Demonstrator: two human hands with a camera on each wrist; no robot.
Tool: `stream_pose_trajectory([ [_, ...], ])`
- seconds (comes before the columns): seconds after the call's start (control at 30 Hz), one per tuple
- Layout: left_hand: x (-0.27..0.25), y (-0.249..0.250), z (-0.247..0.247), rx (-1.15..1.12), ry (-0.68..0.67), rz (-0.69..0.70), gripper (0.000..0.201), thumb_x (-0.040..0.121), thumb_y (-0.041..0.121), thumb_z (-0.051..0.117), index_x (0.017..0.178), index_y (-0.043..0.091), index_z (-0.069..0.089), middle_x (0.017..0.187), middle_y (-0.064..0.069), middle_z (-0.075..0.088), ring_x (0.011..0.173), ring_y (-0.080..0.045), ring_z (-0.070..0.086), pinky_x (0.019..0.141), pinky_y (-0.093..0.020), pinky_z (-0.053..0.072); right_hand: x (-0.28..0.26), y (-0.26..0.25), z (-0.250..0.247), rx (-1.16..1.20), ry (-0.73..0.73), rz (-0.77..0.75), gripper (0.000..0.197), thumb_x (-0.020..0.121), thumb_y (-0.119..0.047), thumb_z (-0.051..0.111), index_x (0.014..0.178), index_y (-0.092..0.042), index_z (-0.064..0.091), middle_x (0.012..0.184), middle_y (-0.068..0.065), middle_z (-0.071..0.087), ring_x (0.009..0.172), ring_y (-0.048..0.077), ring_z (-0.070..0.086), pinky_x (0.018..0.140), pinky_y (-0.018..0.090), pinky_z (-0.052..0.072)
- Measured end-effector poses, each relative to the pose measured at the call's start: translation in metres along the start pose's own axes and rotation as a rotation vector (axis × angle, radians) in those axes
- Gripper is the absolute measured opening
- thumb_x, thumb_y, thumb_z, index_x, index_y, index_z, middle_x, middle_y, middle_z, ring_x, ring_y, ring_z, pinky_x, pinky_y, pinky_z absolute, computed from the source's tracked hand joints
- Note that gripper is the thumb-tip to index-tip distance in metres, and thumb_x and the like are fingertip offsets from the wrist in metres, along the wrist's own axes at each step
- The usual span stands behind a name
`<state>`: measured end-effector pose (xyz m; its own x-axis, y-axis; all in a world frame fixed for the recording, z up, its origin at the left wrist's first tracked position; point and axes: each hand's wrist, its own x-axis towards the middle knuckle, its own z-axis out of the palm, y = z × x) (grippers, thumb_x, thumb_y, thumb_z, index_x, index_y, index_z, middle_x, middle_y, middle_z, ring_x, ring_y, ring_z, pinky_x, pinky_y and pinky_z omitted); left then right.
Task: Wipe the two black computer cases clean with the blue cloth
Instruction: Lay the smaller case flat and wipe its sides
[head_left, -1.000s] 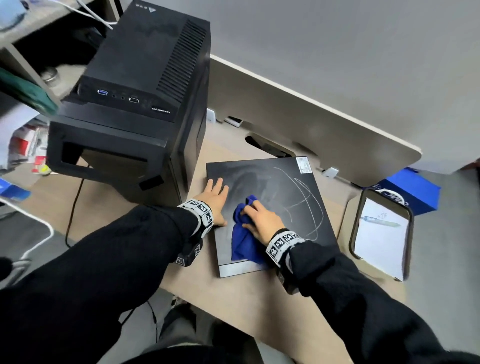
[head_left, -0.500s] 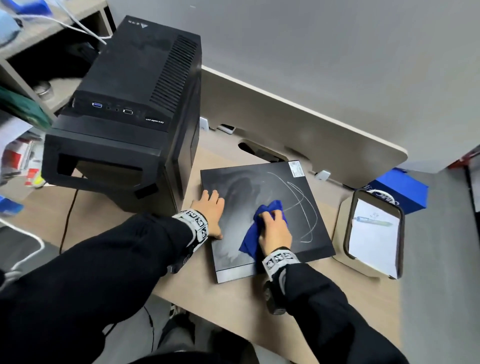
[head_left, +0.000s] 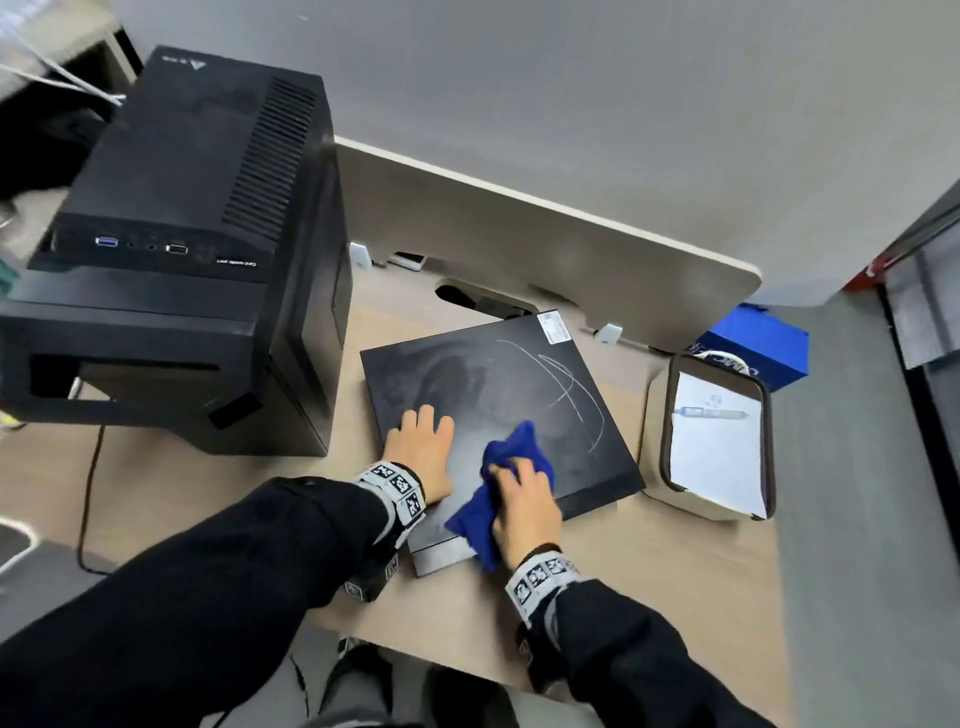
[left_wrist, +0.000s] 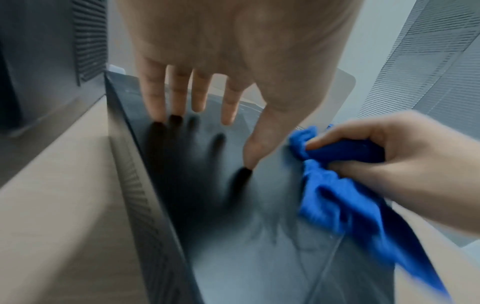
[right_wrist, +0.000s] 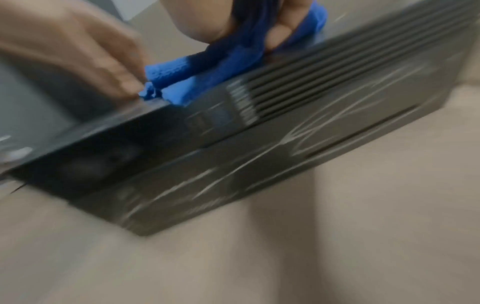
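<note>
Your right hand (head_left: 524, 499) has its grip clenched round the bunched blue cloth (head_left: 511, 470), pressing it on the flat, dusty black computer case (head_left: 519, 395) lying at the centre of the beige wooden desk (head_left: 623, 597). Your left hand (head_left: 423, 449) lies released, fingers straight, flat on that case's left part. The tall black tower case (head_left: 176, 260) stands in the upper left of the frame.

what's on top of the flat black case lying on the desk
The left hand rests flat on the flat black case, and the right hand grips the blue cloth on it. Pale curved marks show farther back; the surface beneath hands and cloth is hidden.
</note>
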<state>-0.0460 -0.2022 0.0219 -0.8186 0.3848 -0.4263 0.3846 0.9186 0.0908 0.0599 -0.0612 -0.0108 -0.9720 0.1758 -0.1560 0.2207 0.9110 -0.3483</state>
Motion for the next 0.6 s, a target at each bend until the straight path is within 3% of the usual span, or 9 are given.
stream_pose_trajectory([
  [0.07, 0.001, 0.007, 0.000, 0.017, 0.001, -0.008, 0.058, 0.073, 0.033, 0.062, 0.124, 0.016, 0.039, 0.130, -0.010, 0.033, 0.118, -0.032, 0.036, 0.088, -0.042, 0.041, -0.023, -0.017, 0.018, -0.023, -0.102, -0.265, 0.061, 0.066, -0.011, 0.069, 0.122, -0.028, 0.054, 0.126, 0.001, 0.052, 0.094, 0.027, 0.057, 0.055, 0.031, 0.050],
  [0.13, 0.004, 0.007, -0.001, 0.034, -0.013, -0.008, 0.059, 0.073, 0.034, 0.061, 0.125, 0.018, 0.038, 0.132, -0.010, 0.031, 0.119, -0.032, 0.034, 0.087, -0.043, 0.040, -0.017, 0.011, 0.007, -0.068, -0.102, -0.414, 0.067, 0.061, -0.011, 0.075, 0.121, -0.034, 0.053, 0.122, -0.004, 0.056, 0.084, 0.022, 0.058, 0.047, 0.024, 0.045],
  [0.2, 0.007, 0.005, -0.003, 0.057, -0.037, 0.005, 0.065, 0.072, 0.033, 0.062, 0.130, 0.018, 0.035, 0.133, -0.010, 0.029, 0.120, -0.032, 0.032, 0.087, -0.043, 0.041, -0.004, 0.058, -0.015, -0.074, -0.066, -0.307, 0.072, 0.059, -0.004, 0.074, 0.122, -0.032, 0.054, 0.122, -0.003, 0.056, 0.084, 0.025, 0.059, 0.050, 0.027, 0.050],
  [0.3, 0.008, 0.009, -0.002, 0.083, -0.045, -0.004, 0.069, 0.070, 0.032, 0.063, 0.131, 0.019, 0.033, 0.134, -0.010, 0.028, 0.120, -0.032, 0.032, 0.087, -0.042, 0.042, 0.013, 0.112, -0.040, -0.044, 0.058, 0.069, 0.065, 0.070, 0.002, 0.061, 0.129, -0.024, 0.055, 0.131, 0.004, 0.050, 0.105, 0.033, 0.054, 0.073, 0.039, 0.053],
  [0.4, 0.008, 0.016, -0.003, 0.113, -0.038, -0.012, 0.059, 0.074, 0.035, 0.060, 0.126, 0.017, 0.038, 0.132, -0.011, 0.029, 0.119, -0.032, 0.032, 0.087, -0.042, 0.044, 0.015, 0.066, -0.030, -0.004, 0.103, 0.242, 0.057, 0.078, -0.001, 0.057, 0.133, -0.017, 0.052, 0.131, 0.009, 0.047, 0.108, 0.035, 0.048, 0.073, 0.041, 0.052],
  [0.5, 0.018, 0.026, -0.011, 0.109, 0.009, 0.015, 0.052, 0.080, 0.036, 0.058, 0.124, 0.016, 0.041, 0.132, -0.010, 0.031, 0.120, -0.031, 0.035, 0.086, -0.041, 0.045, -0.004, 0.003, 0.000, 0.015, -0.019, -0.063, 0.067, 0.063, -0.005, 0.072, 0.126, -0.020, 0.056, 0.121, 0.006, 0.053, 0.091, 0.031, 0.057, 0.054, 0.034, 0.051],
  [0.6, 0.030, 0.043, -0.015, 0.121, -0.006, 0.099, 0.061, 0.078, 0.035, 0.060, 0.131, 0.018, 0.036, 0.134, -0.010, 0.031, 0.121, -0.031, 0.035, 0.085, -0.041, 0.044, 0.000, 0.022, -0.009, -0.044, -0.132, -0.295, 0.070, 0.062, -0.003, 0.072, 0.126, -0.026, 0.057, 0.123, 0.004, 0.056, 0.085, 0.030, 0.060, 0.048, 0.028, 0.045],
])
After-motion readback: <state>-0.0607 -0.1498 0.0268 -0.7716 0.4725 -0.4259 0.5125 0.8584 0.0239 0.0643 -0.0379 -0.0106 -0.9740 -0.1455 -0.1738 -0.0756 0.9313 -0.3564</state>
